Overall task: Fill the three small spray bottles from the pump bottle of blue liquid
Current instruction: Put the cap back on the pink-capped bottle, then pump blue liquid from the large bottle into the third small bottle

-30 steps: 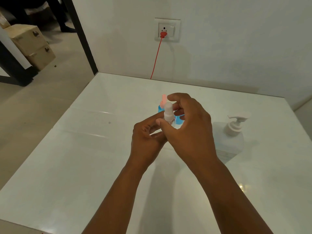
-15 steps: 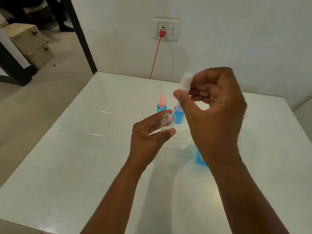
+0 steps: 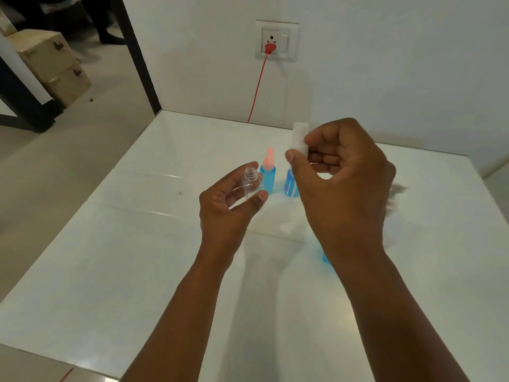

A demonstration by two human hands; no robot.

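Note:
My left hand [image 3: 228,208] holds a small clear spray bottle [image 3: 250,183] upright, its threaded neck uncapped and nothing visible inside. My right hand [image 3: 344,183] pinches the bottle's white spray cap [image 3: 299,139] between thumb and fingers, lifted up and to the right of the bottle. Behind them on the white table [image 3: 137,257] stand two small bottles filled with blue liquid: one with a pink spray top [image 3: 268,172], and a second [image 3: 290,184] partly hidden by my right thumb. The pump bottle of blue liquid [image 3: 325,256] is almost wholly hidden behind my right wrist.
The table meets a white wall at the back. A red cable [image 3: 257,86] runs from a wall socket [image 3: 276,41] down behind the table's far edge. Off the table's left edge is open floor with cardboard boxes [image 3: 52,64] and a black frame.
My right hand unscrewed the white cap from the clear bottle and lifted it away up and to the right. My left hand kept holding the bottle, now uncapped, and shifted slightly left.

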